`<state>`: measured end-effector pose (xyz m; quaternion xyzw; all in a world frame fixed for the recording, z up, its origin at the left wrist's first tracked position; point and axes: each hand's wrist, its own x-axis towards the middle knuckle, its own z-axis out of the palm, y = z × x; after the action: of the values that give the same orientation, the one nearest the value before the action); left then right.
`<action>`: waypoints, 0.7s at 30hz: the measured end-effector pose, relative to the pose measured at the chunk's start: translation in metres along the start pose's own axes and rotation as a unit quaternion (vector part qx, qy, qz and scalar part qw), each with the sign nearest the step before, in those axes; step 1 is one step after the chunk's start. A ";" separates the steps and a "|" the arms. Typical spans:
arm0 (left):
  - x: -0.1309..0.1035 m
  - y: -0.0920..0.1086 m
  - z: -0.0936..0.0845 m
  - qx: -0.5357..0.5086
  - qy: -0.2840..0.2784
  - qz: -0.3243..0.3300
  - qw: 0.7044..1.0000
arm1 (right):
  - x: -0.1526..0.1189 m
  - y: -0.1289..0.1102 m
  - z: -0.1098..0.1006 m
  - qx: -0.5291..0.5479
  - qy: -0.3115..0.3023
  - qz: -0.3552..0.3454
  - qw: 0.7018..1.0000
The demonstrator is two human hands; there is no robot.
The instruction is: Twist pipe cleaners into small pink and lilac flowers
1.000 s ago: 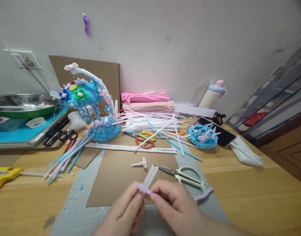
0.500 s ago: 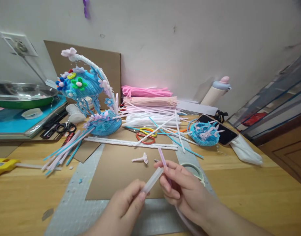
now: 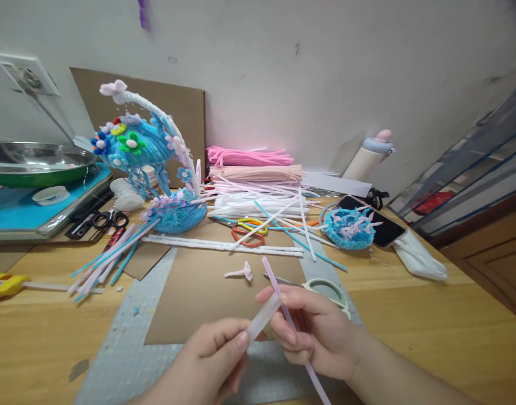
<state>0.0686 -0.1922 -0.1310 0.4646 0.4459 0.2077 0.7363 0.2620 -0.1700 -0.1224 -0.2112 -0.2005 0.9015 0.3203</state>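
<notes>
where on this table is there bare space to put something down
Bare wood lies right of the right hand, below the white cloth. More lies left of the bubble-wrap sheet, below the yellow glue gun. The back, around the pipe-cleaner stacks and blue sculpture, is crowded.

Fuzzy lilac pipe cleaner (image 3: pixel 279 289), translucent stick (image 3: pixel 263 316)

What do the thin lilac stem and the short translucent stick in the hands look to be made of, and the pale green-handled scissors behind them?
Thin lilac stem, in the right hand: fuzzy, matte, likely a chenille pipe cleaner.
Short translucent stick, pinched by the left hand: smooth, cloudy, probably a hot-glue stick; plastic is possible.
Pale green-handled scissors: glossy handles, probably plastic; grey blade, likely metal.
</notes>
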 end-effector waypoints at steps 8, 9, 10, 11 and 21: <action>-0.002 0.002 0.003 -0.037 0.007 -0.021 0.999 | 0.001 -0.004 -0.001 0.004 -0.018 0.014 1.000; -0.002 0.002 0.003 -0.034 0.011 -0.021 0.999 | 0.001 -0.004 0.000 0.006 -0.015 0.017 1.000; -0.002 0.002 0.004 -0.029 0.014 -0.020 0.999 | 0.001 -0.004 0.000 0.005 -0.011 0.018 1.000; -0.002 0.003 0.004 -0.021 0.016 -0.020 0.999 | 0.002 -0.004 0.001 -0.001 -0.001 0.016 1.000; 0.003 0.016 -0.002 -0.023 0.085 -0.026 0.996 | -0.010 0.004 0.019 -0.579 0.195 -0.214 0.762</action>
<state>0.0705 -0.1814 -0.1191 0.4169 0.5138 0.2376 0.7112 0.2576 -0.1839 -0.1059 -0.4797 -0.6576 0.4608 0.3537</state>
